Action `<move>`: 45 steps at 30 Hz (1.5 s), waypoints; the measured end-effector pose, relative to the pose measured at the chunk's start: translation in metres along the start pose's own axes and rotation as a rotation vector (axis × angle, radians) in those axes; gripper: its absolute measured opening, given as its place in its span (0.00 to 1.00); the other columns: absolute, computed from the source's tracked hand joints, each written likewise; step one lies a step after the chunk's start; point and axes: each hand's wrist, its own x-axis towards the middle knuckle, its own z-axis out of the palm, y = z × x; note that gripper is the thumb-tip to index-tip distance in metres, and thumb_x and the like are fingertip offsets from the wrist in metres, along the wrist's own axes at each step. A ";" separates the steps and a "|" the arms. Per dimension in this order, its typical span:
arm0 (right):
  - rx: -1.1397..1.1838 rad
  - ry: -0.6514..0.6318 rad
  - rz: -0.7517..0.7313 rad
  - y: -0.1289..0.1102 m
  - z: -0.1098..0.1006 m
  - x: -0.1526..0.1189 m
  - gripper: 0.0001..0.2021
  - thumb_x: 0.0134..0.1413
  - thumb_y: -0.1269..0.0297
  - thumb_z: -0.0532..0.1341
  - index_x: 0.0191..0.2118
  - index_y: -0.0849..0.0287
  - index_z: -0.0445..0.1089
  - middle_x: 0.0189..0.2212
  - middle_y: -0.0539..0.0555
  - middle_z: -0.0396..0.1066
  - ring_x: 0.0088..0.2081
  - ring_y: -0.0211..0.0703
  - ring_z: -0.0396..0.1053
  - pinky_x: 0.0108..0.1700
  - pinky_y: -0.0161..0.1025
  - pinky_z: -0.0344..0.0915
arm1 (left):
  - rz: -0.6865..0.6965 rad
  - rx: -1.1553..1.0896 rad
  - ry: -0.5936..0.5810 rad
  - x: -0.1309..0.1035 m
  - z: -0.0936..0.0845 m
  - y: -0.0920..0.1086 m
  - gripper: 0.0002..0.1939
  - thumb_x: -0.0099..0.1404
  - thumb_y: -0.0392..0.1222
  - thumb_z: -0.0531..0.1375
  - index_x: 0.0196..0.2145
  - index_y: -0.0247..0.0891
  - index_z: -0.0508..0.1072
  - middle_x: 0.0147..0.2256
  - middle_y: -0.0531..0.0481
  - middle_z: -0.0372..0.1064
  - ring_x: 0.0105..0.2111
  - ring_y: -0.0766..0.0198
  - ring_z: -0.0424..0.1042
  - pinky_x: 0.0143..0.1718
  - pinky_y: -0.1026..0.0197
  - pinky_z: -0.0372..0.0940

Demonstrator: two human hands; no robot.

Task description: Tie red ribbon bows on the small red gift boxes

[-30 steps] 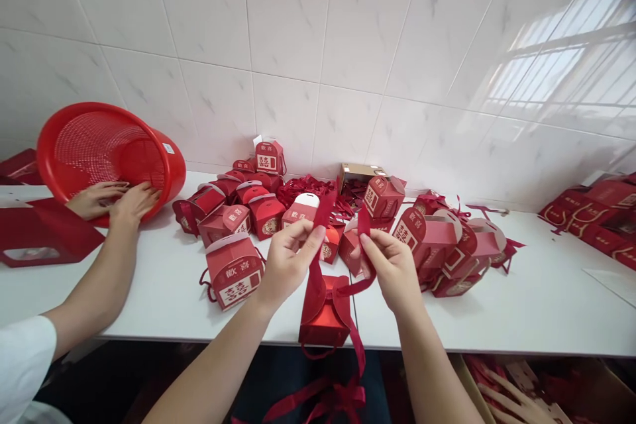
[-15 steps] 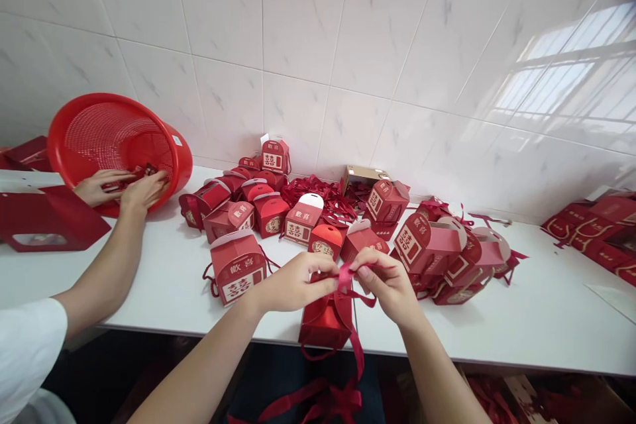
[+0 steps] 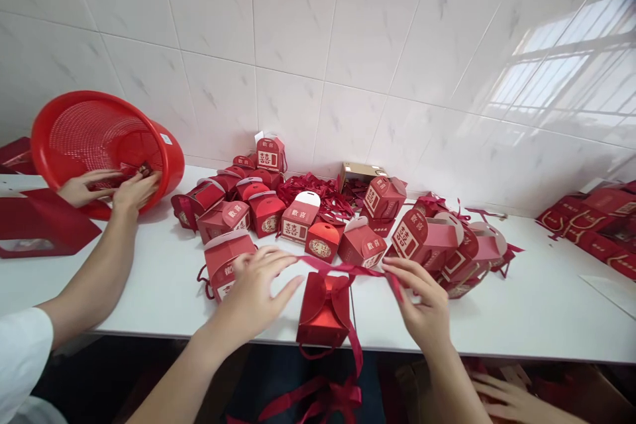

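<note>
A small red gift box stands at the table's front edge between my hands, its curved flaps folded over the top. A dark pink ribbon stretches across above it, and one tail hangs down the box's right side. The ribbon's left end is at the fingertips of my left hand, whose thumb stands apart from the fingers. My right hand pinches the other end, with a short piece hanging below the fingers. Beside my left hand, a larger patterned box is partly hidden.
Several red boxes crowd the table behind, near a ribbon heap and an open carton. More boxes stand right. Another person's hands reach into a tipped red basket; another hand shows low right.
My hands have moved apart, left and right, drawing the ribbon out sideways above the box. A further hand has come into view at the lower right.
</note>
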 end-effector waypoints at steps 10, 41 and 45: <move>-0.343 0.140 0.670 0.078 -0.043 -0.110 0.23 0.49 0.45 0.60 0.41 0.61 0.73 0.39 0.62 0.72 0.36 0.53 0.71 0.34 0.48 0.69 | -0.420 0.465 0.078 -0.098 -0.040 -0.074 0.15 0.52 0.55 0.59 0.35 0.48 0.77 0.41 0.44 0.74 0.46 0.38 0.67 0.42 0.39 0.57; 0.209 -0.057 0.321 -0.019 0.075 -0.039 0.09 0.50 0.72 0.62 0.21 0.59 0.72 0.25 0.51 0.63 0.26 0.36 0.63 0.26 0.33 0.60 | -0.126 -0.233 -0.271 -0.019 0.040 -0.006 0.13 0.65 0.39 0.52 0.28 0.36 0.73 0.29 0.52 0.62 0.29 0.67 0.64 0.32 0.67 0.60; 0.346 -0.160 0.519 -0.024 0.079 -0.036 0.07 0.48 0.73 0.62 0.23 0.57 0.75 0.28 0.52 0.66 0.30 0.39 0.66 0.29 0.34 0.62 | 0.000 0.001 -0.188 -0.033 0.055 -0.005 0.16 0.61 0.28 0.48 0.38 0.39 0.73 0.38 0.48 0.63 0.34 0.65 0.68 0.35 0.65 0.63</move>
